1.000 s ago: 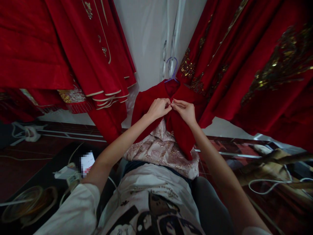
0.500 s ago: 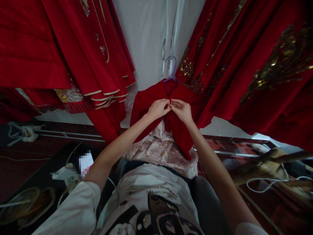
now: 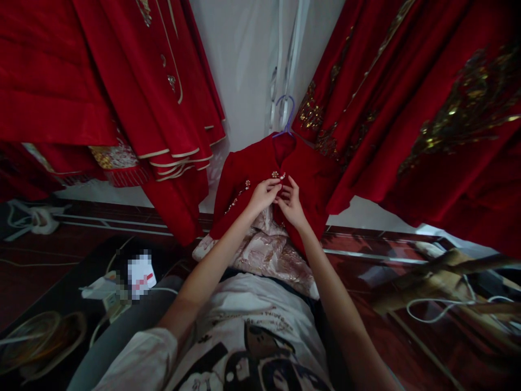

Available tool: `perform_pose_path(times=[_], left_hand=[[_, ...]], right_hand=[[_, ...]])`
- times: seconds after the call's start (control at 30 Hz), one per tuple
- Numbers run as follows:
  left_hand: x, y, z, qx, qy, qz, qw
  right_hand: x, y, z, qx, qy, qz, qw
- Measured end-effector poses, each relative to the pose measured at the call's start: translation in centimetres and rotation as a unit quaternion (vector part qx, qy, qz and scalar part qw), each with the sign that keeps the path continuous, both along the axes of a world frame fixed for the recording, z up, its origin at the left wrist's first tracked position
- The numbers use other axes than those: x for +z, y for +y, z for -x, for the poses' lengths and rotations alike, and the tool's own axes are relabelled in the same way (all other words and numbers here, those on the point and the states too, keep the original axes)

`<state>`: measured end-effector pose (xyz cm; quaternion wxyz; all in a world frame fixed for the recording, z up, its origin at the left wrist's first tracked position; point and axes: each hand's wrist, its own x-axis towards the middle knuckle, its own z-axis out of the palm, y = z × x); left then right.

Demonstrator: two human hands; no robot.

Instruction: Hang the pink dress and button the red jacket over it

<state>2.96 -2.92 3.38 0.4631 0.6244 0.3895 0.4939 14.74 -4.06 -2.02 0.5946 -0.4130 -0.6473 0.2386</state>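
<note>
A red jacket [image 3: 311, 168] hangs in front of me on a purple hanger [image 3: 288, 117]. Its collar is joined by a jewelled clasp [image 3: 277, 175], and below that lies the front opening. My left hand [image 3: 264, 196] pinches the jacket's front edge just under the clasp, fingers closed. Touching it from the other side, my right hand [image 3: 292, 205] has its thumb and curled fingers on the opposite edge, its index finger raised. What lies between the fingertips is too small to make out. Under the jacket is a shiny pale pink patterned fabric [image 3: 264, 247], reaching my lap.
Red garments with pale trim [image 3: 134, 103] hang at left, and red ones with gold sequins [image 3: 439, 130] at right. A dark table [image 3: 93, 277] on my left bears cables and a round clear container [image 3: 35, 342]. Wooden pieces [image 3: 431, 277] and a white cord stand at right.
Both hands have moved down the jacket's front from the collar, uncovering the clasp there. The jacket's left-hand beaded trim now shows, and my left leg has shifted outward.
</note>
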Motion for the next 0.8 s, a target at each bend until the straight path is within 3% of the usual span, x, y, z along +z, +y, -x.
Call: perform_pose_path(times=[0.1,0.2,0.37,0.47,0.53,0.6,0.67,0.8], left_hand=[[0.4,-0.3,0.7,-0.013,-0.004,0.011,1.0],[-0.2,0.1,1.6,-0.009,-0.002,0.015,1.0],[-2.4,0.7,2.5,0.038,-0.046,0.04,0.997],[-2.8,-0.5,2.3,0.01,-0.128,0.092,0.987],[-2.7,-1.8,2.1,-0.046,-0.179,0.148,0.972],[-2.5,-3.1,2.2,-0.065,-0.206,0.185,0.959],[-2.4,-4.1,2.6,-0.031,-0.214,0.176,0.96],[-2.4,-4.7,3.8,0.03,-0.218,0.108,0.969]], right_hand=[[-0.9,0.1,-0.3,-0.047,-0.059,0.012,0.997],[-0.4,0.3,-0.9,-0.073,-0.001,0.074,0.995],[2.7,-1.1,-2.7,0.058,0.105,0.178,0.977],[4.1,-2.3,-3.1,0.16,0.098,0.206,0.96],[4.4,-2.7,-2.8,0.155,0.053,0.192,0.968],[4.3,-3.0,-2.1,0.084,-0.002,0.147,0.986],[4.1,-3.1,-1.4,0.025,-0.048,0.105,0.993],[3.4,-3.2,0.3,0.052,-0.076,0.103,0.99]])
